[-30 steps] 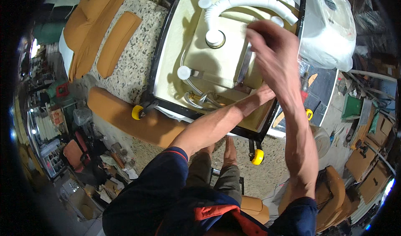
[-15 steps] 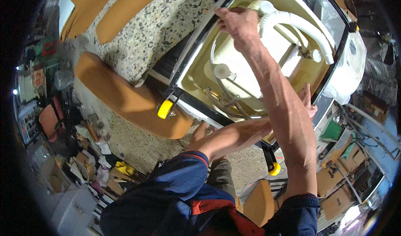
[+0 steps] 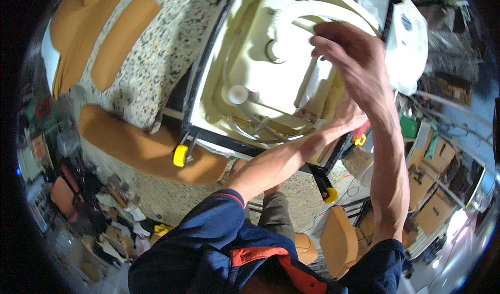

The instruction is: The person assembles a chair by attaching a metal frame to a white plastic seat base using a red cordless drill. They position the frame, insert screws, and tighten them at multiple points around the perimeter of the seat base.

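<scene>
Hovering your right hand above the cream basin, fingers loosely curled, released | your left hand is at its right side, fingers hidden, grip I cannot tell | basin sits in a black frame, holding a thick white hose, round cap, thin tubing

Basin: I read pale cream on my feed, yellower in its recesses.
Frame: black, a dark border around that cream.
Ribbed hose: plain white to me.
Near wheels: bright yellow, both the left one and the right one.
Tabletop: pale, speckled with dark and tan chips.
Curved pad: orange-tan, and I see the same shade on the narrow pad.
Sleeve: navy, thin red edging at the cuff.
Placket: orange-red.
Trousers: dull olive.
Cartons: plain brown.
</scene>
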